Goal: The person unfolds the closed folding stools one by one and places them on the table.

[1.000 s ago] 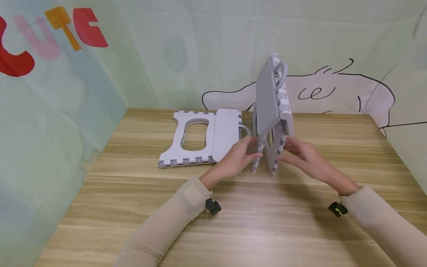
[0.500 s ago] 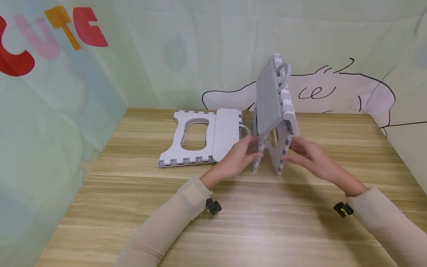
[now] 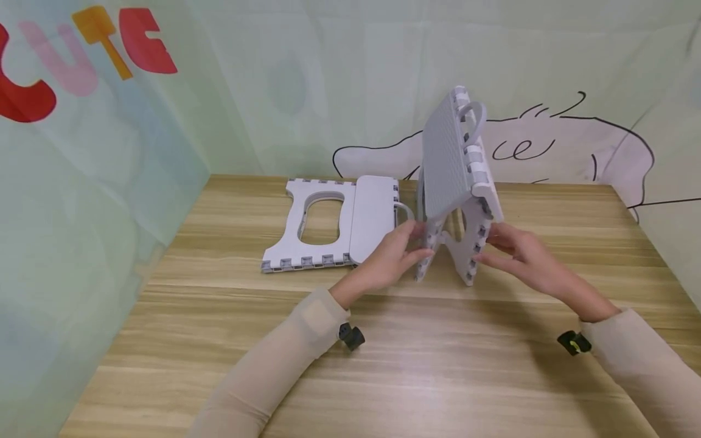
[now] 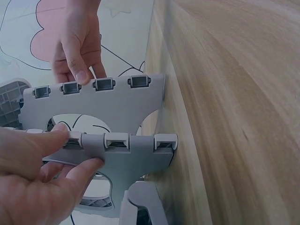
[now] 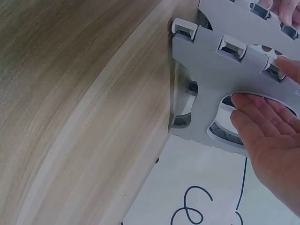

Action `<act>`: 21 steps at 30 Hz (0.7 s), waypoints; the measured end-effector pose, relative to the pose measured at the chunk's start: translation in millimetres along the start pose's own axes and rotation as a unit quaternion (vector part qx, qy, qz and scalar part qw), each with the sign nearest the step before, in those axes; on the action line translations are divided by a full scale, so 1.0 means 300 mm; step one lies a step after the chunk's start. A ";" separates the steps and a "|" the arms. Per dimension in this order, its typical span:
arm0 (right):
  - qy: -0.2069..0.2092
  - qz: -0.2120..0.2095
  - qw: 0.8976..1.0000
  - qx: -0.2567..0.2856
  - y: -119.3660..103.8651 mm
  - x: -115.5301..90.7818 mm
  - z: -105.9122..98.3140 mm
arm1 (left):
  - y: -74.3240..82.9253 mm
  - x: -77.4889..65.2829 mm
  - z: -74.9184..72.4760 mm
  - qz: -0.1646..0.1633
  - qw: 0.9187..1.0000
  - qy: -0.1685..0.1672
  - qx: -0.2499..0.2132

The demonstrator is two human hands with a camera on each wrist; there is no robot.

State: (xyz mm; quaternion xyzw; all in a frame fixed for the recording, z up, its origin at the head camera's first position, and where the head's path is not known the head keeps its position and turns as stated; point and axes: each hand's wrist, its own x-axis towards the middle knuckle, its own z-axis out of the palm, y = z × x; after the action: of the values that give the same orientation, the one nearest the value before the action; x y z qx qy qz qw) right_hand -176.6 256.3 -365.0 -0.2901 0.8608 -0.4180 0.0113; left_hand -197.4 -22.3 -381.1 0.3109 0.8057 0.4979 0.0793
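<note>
A grey-white folding step stool (image 3: 445, 155) stands partly spread on the wooden table (image 3: 416, 371), its seat panels peaked upward and a loop handle at the ridge. My left hand (image 3: 390, 258) grips the front edge of its left leg panel, thumb at the hinged edge in the left wrist view. On the opposite side, my right hand (image 3: 526, 258) holds the right leg panel. Its thumb is at the hinged edge and its fingers lie along the outer face by the oval opening, as the right wrist view shows. A second folding stool (image 3: 375, 213) lies folded flat, left of the standing one.
A printed cloth backdrop (image 3: 263, 73) with coloured letters and line drawings rises behind and to the left of the table. The flat stool's handle (image 3: 404, 211) points toward the standing stool, close by my left hand.
My right hand has moved right with the right leg panel, so the standing stool's legs are wider apart and its ridge leans further right. The left hand and flat stool have stayed nearly still.
</note>
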 end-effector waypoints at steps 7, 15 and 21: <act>0.016 -0.016 1.000 -0.010 0.014 -0.011 -0.009 | 0.003 0.002 -0.001 0.005 1.000 -0.002 -0.003; 0.018 -0.003 1.000 -0.019 0.019 -0.027 -0.026 | 0.009 0.005 0.001 0.006 1.000 -0.002 0.001; 0.020 0.009 1.000 -0.021 0.023 -0.035 -0.034 | 0.005 0.006 0.002 0.000 1.000 -0.004 -0.001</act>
State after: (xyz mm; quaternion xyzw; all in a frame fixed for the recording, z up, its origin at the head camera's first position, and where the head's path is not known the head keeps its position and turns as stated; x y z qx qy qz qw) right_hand -173.9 272.2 -365.7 -0.2743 0.8719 -0.4056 -0.0080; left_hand -197.9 -20.1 -379.7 0.3131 0.8045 0.4979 0.0826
